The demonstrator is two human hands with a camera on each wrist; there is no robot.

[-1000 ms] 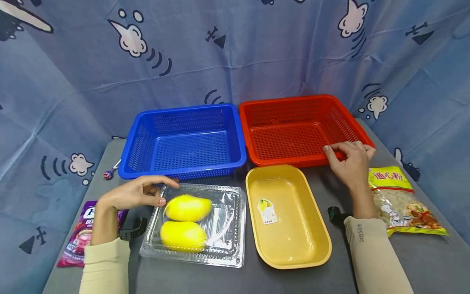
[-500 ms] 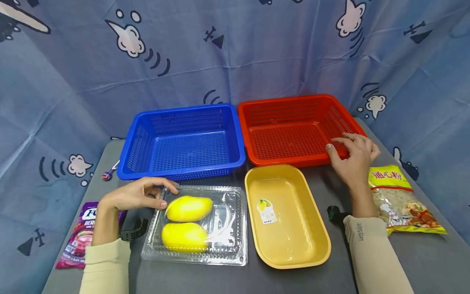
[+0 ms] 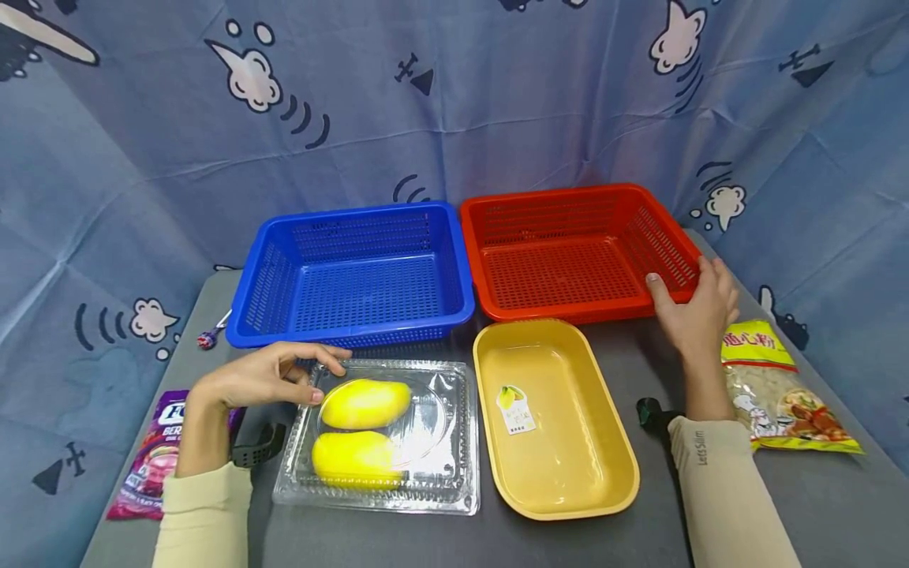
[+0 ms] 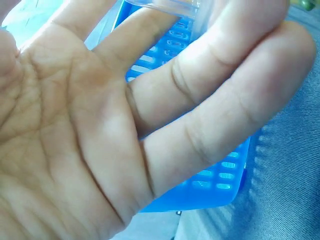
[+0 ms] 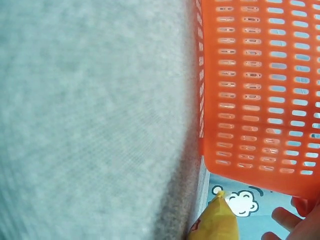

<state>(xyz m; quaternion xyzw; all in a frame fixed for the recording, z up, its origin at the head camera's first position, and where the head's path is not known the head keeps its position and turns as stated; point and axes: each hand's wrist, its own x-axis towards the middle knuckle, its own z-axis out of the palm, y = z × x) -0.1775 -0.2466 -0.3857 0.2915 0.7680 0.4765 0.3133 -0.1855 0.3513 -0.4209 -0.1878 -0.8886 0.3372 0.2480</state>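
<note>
Clear plastic box is being covered at one corner by the left hand, its thumb and fingers being held apart, lightly bent; two yellow mangoes are lying inside, beyond the thumb tip. One corner of the red basket is being straddled by the right hand, thumb and fingers spread; firm contact cannot be told. Apparently the rim is being reached for; closer fingers are probably being called for.
</note>
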